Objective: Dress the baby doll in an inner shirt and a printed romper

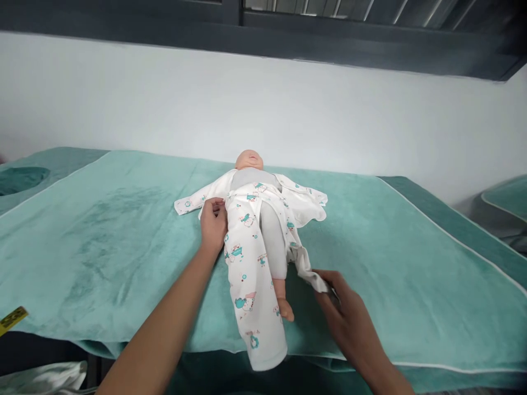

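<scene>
A baby doll (249,160) lies on its back on a teal towel (123,236), head toward the wall. It wears a white printed romper (251,263), partly off: one trouser leg hangs empty past the table's front edge, and one grey doll leg with a bare foot (285,308) lies uncovered. My left hand (213,222) rests at the doll's hip with its fingers curled on the romper's waist. My right hand (343,300) pinches the crumpled end of the other trouser leg (307,269), beside the doll's foot.
The towel covers a padded table that runs to a white wall (288,120) under a dark window frame. A second teal-covered table (506,200) stands at the right. A yellow tag (12,318) lies at the front left edge. White cloth (45,378) sits below left.
</scene>
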`<state>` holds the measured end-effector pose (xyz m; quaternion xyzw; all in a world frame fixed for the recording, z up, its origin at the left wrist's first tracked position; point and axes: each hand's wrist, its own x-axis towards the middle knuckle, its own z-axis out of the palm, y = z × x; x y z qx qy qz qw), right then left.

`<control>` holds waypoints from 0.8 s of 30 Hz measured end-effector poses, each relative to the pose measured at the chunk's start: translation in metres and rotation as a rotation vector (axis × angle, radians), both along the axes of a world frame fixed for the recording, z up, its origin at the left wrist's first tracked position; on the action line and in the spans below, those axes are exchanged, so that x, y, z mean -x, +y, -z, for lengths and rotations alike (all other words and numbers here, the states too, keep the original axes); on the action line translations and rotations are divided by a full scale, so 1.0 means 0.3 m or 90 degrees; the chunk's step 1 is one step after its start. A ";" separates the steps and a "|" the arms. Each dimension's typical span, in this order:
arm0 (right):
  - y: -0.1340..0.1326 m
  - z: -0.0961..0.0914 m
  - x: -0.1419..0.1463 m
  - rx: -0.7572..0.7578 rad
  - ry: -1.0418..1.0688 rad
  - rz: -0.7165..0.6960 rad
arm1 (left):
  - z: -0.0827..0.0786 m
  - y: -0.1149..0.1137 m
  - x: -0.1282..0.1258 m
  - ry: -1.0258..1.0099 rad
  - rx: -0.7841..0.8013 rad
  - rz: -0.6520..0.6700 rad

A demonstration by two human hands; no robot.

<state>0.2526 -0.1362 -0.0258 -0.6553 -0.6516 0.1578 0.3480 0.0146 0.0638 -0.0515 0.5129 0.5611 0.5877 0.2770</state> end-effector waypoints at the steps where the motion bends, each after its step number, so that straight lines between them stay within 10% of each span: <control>1: -0.019 -0.011 -0.010 0.020 0.073 0.021 | -0.009 -0.018 0.002 0.000 -0.010 -0.010; 7: -0.139 -0.058 -0.074 -0.033 0.300 -0.034 | -0.084 -0.264 -0.009 0.031 -0.062 0.002; 12: -0.197 -0.087 -0.064 -0.044 0.310 -0.176 | -0.162 -0.481 -0.098 0.288 -0.084 0.253; 16: -0.208 -0.109 -0.039 -0.057 0.299 -0.259 | -0.190 -0.526 -0.182 0.458 -0.031 0.350; 24: -0.209 -0.070 -0.055 -0.025 0.170 -0.309 | -0.157 -0.618 -0.153 0.329 -0.037 0.377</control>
